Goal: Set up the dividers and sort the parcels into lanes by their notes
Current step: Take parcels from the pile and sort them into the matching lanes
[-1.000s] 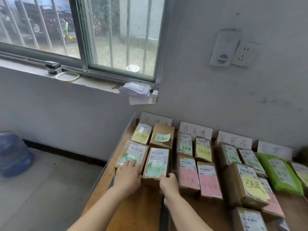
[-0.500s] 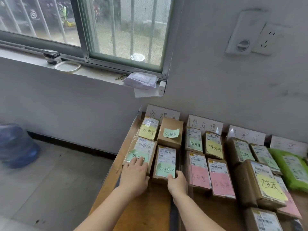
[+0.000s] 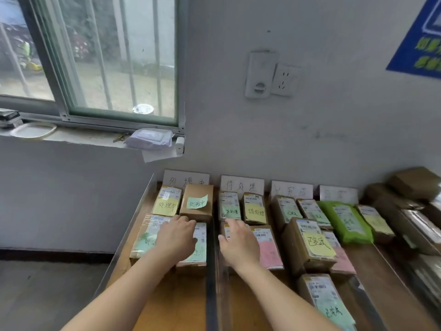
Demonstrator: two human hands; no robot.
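Parcels with coloured sticky notes lie in lanes on a wooden table point(image 3: 176, 304), each lane headed by a white label card point(image 3: 186, 179) against the wall. A clear divider strip point(image 3: 211, 283) runs between the first two lanes. My left hand point(image 3: 176, 237) lies flat, fingers straight, over the two near parcels of the left lane: one with a green note point(image 3: 145, 237) and one beside it point(image 3: 199, 244). My right hand point(image 3: 238, 242) rests open on a pink-noted parcel point(image 3: 268, 249) in the second lane, fingertips at its far end.
Farther right are a tall box with a yellow note point(image 3: 312, 242), a green plastic parcel point(image 3: 343, 220) and a stack of brown boxes point(image 3: 415, 182). A wall socket point(image 3: 285, 80) is above the table. A window sill point(image 3: 71, 137) with a wipes pack is at left.
My left hand slid right and forward across both near left-lane parcels. My right hand left the green-noted parcel's near end and moved right onto the pink-noted parcel. The view shifted right.
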